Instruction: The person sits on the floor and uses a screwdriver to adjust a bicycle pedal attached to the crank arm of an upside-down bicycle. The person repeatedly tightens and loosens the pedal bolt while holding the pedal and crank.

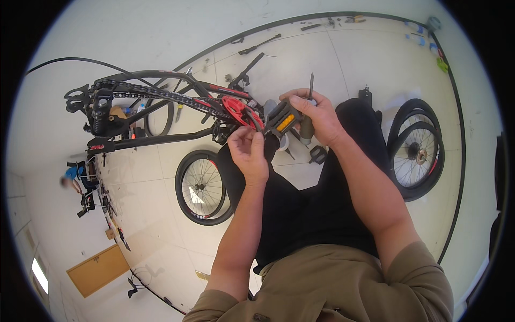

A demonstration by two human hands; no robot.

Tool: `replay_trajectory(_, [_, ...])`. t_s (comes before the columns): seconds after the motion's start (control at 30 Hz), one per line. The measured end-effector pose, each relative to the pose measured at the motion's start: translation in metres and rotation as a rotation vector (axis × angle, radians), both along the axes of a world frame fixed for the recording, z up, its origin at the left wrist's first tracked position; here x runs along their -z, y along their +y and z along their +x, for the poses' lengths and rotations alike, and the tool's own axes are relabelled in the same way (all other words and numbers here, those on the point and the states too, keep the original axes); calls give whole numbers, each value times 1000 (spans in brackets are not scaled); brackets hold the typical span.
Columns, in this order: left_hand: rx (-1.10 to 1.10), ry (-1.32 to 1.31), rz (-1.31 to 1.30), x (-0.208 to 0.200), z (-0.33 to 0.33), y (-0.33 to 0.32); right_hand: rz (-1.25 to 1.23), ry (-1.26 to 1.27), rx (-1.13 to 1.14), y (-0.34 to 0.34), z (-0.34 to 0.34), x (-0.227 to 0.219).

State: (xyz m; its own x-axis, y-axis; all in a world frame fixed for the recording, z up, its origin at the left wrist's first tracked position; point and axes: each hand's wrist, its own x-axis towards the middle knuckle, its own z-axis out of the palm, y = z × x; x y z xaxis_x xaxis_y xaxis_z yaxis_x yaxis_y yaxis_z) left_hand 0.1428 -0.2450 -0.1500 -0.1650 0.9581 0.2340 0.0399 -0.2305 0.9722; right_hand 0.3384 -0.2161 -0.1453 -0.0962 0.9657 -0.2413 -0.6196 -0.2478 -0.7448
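Note:
A black bicycle pedal (275,119) with an orange reflector sits in my right hand (317,114), thumb over its top edge. The same hand keeps a screwdriver (307,129), its shaft pointing away from me and its handle under the palm. My left hand (250,153) is closed, with thumb and fingertips at the end of the dark crank arm (254,119), beside the pedal. Fingers partly cover the joint between pedal and crank arm. Behind them is the red chainring (234,109), with the chain (177,96) running left along the black bicycle frame (166,140).
One wheel (203,188) lies left of my legs; more wheels (417,150) lie at the right. Another pedal (317,155) is on the floor between my knees. Black bike parts (248,72) and tools (322,24) lie farther off. A person (74,177) is at far left.

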Motion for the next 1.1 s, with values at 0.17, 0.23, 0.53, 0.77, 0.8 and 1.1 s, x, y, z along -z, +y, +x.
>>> replay_trajectory(0.17, [100, -683, -520, -11, -1, -4, 27, 103, 3, 1, 1, -1])
replay_trajectory(0.23, [228, -782, -694, -6, -10, 3, 14, 139, -5, 0, 7, -7])
replay_trajectory(0.53, [334, -682, -711, -25, -9, 6, -23, 102, -16, 3, 12, -6])
replay_trajectory(0.77, [341, -600, -786, -22, -14, 13, -13, -40, -49, 2, 14, -11])
replay_trajectory(0.8, [337, -600, -807, -22, -14, 14, -2, -55, -52, 2, 14, -11])
replay_trajectory(1.1, [358, -586, -850, -28, -10, 16, -12, -42, -38, 1, 14, -7])
